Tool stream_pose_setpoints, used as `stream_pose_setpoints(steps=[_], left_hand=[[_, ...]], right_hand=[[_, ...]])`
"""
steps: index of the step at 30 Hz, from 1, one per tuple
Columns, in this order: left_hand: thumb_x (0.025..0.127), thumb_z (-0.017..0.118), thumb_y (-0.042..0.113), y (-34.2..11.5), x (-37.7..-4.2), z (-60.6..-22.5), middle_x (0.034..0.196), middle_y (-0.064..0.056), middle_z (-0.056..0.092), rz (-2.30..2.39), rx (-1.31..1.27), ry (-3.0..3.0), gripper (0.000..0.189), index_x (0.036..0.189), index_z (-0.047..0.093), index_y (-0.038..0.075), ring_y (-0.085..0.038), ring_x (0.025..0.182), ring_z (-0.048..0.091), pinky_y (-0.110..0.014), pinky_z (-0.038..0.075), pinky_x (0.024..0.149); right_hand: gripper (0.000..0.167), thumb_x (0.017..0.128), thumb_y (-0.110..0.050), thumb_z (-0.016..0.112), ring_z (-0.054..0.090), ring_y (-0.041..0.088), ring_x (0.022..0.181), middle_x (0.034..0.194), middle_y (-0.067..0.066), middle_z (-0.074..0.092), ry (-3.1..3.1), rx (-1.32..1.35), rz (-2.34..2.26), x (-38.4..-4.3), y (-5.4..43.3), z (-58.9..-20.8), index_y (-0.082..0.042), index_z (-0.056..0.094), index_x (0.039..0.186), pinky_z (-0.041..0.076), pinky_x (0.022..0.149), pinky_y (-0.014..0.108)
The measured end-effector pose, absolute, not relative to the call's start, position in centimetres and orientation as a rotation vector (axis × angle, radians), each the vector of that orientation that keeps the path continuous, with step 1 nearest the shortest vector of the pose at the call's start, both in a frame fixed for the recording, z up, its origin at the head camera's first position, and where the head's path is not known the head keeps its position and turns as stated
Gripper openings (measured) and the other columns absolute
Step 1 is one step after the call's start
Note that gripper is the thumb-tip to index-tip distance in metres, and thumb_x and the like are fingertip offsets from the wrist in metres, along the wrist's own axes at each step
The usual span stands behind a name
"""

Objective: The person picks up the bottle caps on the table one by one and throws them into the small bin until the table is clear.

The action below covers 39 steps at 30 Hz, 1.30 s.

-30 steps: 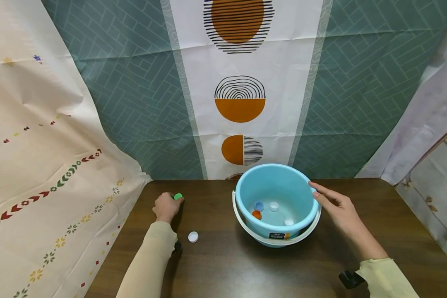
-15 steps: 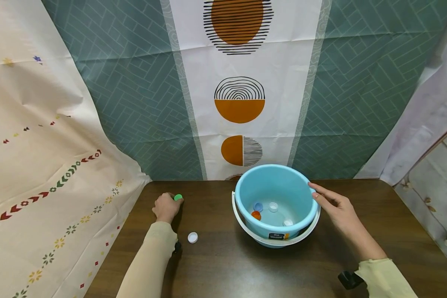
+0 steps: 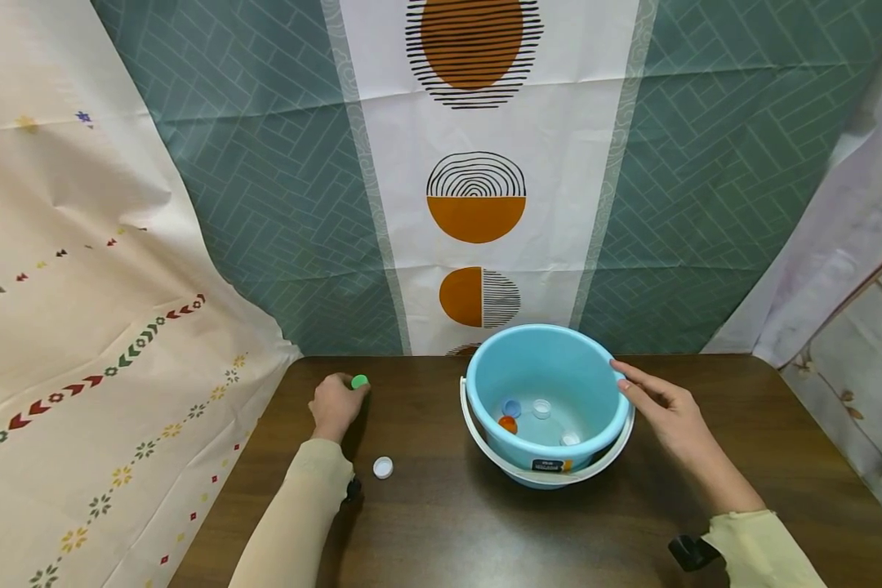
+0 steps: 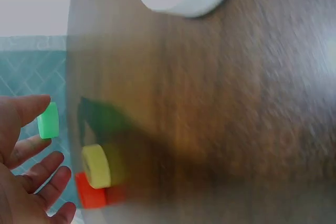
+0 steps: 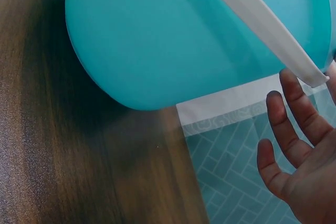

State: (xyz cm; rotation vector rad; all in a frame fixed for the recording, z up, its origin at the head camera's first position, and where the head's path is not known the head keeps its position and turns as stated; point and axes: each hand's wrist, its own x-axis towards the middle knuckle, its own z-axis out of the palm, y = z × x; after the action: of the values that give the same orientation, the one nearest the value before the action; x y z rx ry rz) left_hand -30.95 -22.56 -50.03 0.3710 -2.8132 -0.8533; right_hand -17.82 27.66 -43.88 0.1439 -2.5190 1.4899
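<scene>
My left hand (image 3: 338, 404) pinches a green bottle cap (image 4: 48, 121) between thumb and finger, and the other fingers spread loosely. Below the cap, a yellow cap (image 4: 96, 166) and a red cap (image 4: 91, 190) are on the table, both hidden by the hand in the head view. My right hand (image 3: 665, 412) touches the right rim of a light blue bucket (image 3: 536, 347) with thumb and index fingertips, its fingers extended. In the right wrist view, several fingers (image 5: 286, 121) hang free beside the white handle (image 5: 262, 22). Inside the bucket are an orange cap (image 3: 508, 425), a blue cap (image 3: 511, 407) and two whitish caps (image 3: 541, 408).
A white cap (image 3: 383, 467) lies on the brown wooden table (image 3: 426, 531), between my left forearm and the bucket. Patterned cloth (image 3: 279, 204) hangs behind the table's far edge. Cream cloth (image 3: 118, 343) drapes along the left side, and floral cloth stands at the right.
My left hand has shifted slightly right and up with the green cap. The right hand and bucket hold their places.
</scene>
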Motion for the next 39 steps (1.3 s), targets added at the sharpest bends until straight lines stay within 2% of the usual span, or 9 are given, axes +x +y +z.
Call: stream_pose_setpoints(steps=[5, 9, 13, 20, 22, 25, 27, 31, 39], left_hand=[[0.083, 0.066, 0.04, -21.1, -31.1, -48.7, 0.112, -0.013, 0.066, -0.907, 0.295, -2.746, 0.047, 0.116, 0.063, 0.007, -0.035, 0.1, 0.06, -0.058, 0.038, 0.089], [0.082, 0.068, 0.04, -19.9, -31.3, -47.6, 0.101, -0.009, 0.069, -1.029, 0.251, -2.678, 0.044, 0.112, 0.065, 0.009, -0.028, 0.09, 0.064, -0.046, 0.049, 0.081], [0.081, 0.07, 0.04, -18.6, -31.4, -46.7, 0.093, -0.005, 0.07, -1.147, 0.173, -2.61, 0.039, 0.106, 0.067, 0.01, -0.022, 0.085, 0.065, -0.038, 0.054, 0.072], [0.079, 0.072, 0.038, -16.4, -31.1, -44.8, 0.087, -0.002, 0.07, -1.216, 0.045, -2.515, 0.034, 0.101, 0.068, 0.012, -0.019, 0.083, 0.064, -0.035, 0.053, 0.071], [0.079, 0.073, 0.038, -16.0, -30.9, -44.4, 0.086, -0.001, 0.069, -1.232, 0.024, -2.496, 0.033, 0.1, 0.069, 0.013, -0.018, 0.083, 0.062, -0.035, 0.053, 0.07], [0.078, 0.073, 0.038, -15.4, -30.7, -43.9, 0.086, 0.0, 0.068, -1.259, -0.009, -2.467, 0.032, 0.1, 0.069, 0.014, -0.017, 0.083, 0.061, -0.033, 0.052, 0.07], [0.078, 0.073, 0.038, -15.0, -30.5, -43.5, 0.085, 0.0, 0.068, -1.276, -0.026, -2.442, 0.032, 0.1, 0.069, 0.015, -0.016, 0.082, 0.061, -0.033, 0.052, 0.07], [0.077, 0.074, 0.039, -14.1, -30.1, -42.7, 0.085, 0.001, 0.067, -1.315, -0.06, -2.405, 0.031, 0.099, 0.07, 0.017, -0.013, 0.08, 0.063, -0.03, 0.053, 0.071], [0.077, 0.073, 0.043, -12.7, -29.0, -41.0, 0.086, 0.003, 0.066, -1.39, -0.127, -2.357, 0.034, 0.102, 0.069, 0.02, -0.013, 0.081, 0.062, -0.028, 0.054, 0.066]], right_hand=[[0.039, 0.095, -0.038, 0.05, 0.047, -0.014, 0.113, 0.135, -0.005, 0.054, -2.532, 0.139, 1.471, -17.9, 27.7, -43.8, -0.03, 0.052, 0.134, 0.04, 0.084, 0.006], [0.039, 0.095, -0.038, 0.05, 0.047, -0.014, 0.113, 0.136, -0.003, 0.054, -2.536, 0.14, 1.466, -17.9, 27.8, -43.7, -0.03, 0.052, 0.134, 0.04, 0.084, 0.006], [0.039, 0.095, -0.039, 0.05, 0.047, -0.014, 0.112, 0.136, -0.002, 0.054, -2.54, 0.131, 1.462, -18.0, 27.8, -43.7, -0.031, 0.052, 0.134, 0.04, 0.084, 0.006], [0.04, 0.095, -0.041, 0.049, 0.046, -0.015, 0.113, 0.137, -0.002, 0.053, -2.562, 0.112, 1.443, -18.1, 27.9, -43.6, -0.034, 0.051, 0.134, 0.039, 0.085, 0.007], [0.04, 0.095, -0.042, 0.049, 0.045, -0.015, 0.113, 0.138, -0.002, 0.052, -2.569, 0.107, 1.44, -18.1, 27.9, -43.6, -0.034, 0.05, 0.134, 0.041, 0.089, 0.014], [0.04, 0.095, -0.042, 0.048, 0.045, -0.015, 0.114, 0.138, -0.003, 0.052, -2.576, 0.105, 1.437, -18.1, 27.9, -43.6, -0.035, 0.05, 0.134, 0.041, 0.091, 0.017], [0.04, 0.095, -0.042, 0.048, 0.045, -0.015, 0.114, 0.138, -0.003, 0.052, -2.574, 0.109, 1.439, -18.0, 27.9, -43.6, -0.034, 0.05, 0.134, 0.041, 0.091, 0.016], [0.04, 0.095, -0.04, 0.049, 0.046, -0.015, 0.113, 0.137, -0.002, 0.053, -2.556, 0.121, 1.446, -18.0, 27.8, -43.7, -0.033, 0.051, 0.134, 0.039, 0.085, 0.006], [0.039, 0.095, -0.041, 0.049, 0.046, -0.015, 0.112, 0.136, -0.002, 0.054, -2.564, 0.119, 1.443, -18.0, 27.8, -43.6, -0.033, 0.051, 0.134, 0.039, 0.085, 0.007]])
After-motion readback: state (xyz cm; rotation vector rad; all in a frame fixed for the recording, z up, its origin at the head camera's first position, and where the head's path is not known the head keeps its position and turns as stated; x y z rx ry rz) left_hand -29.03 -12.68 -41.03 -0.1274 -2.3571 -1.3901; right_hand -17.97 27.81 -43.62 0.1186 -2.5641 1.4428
